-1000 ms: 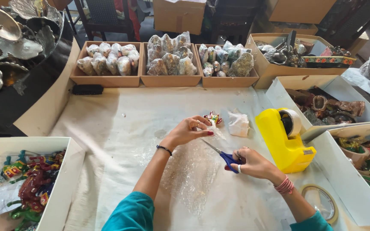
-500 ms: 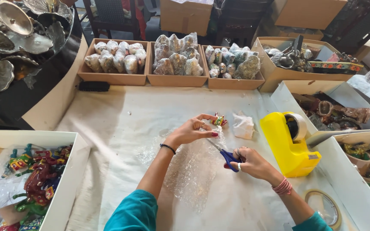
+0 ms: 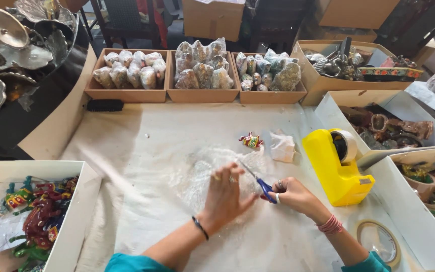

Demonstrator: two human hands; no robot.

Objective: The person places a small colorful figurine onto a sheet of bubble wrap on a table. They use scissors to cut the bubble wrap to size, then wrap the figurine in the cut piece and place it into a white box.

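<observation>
The left hand (image 3: 226, 194) lies flat, fingers open, on the bubble wrap (image 3: 212, 174). The right hand (image 3: 293, 194) grips blue scissors (image 3: 263, 185), probably mid-cut. Next, keep the sheet still.

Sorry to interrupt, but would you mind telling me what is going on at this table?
A person is cutting a clear bubble wrap sheet on the cloth-covered table. The left hand presses the sheet flat while the right hand works blue-handled scissors. A small painted figurine and yellow tape dispenser sit nearby.

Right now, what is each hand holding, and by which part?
Right hand holds scissors by the blue handles; left hand presses flat on bubble wrap.
</observation>
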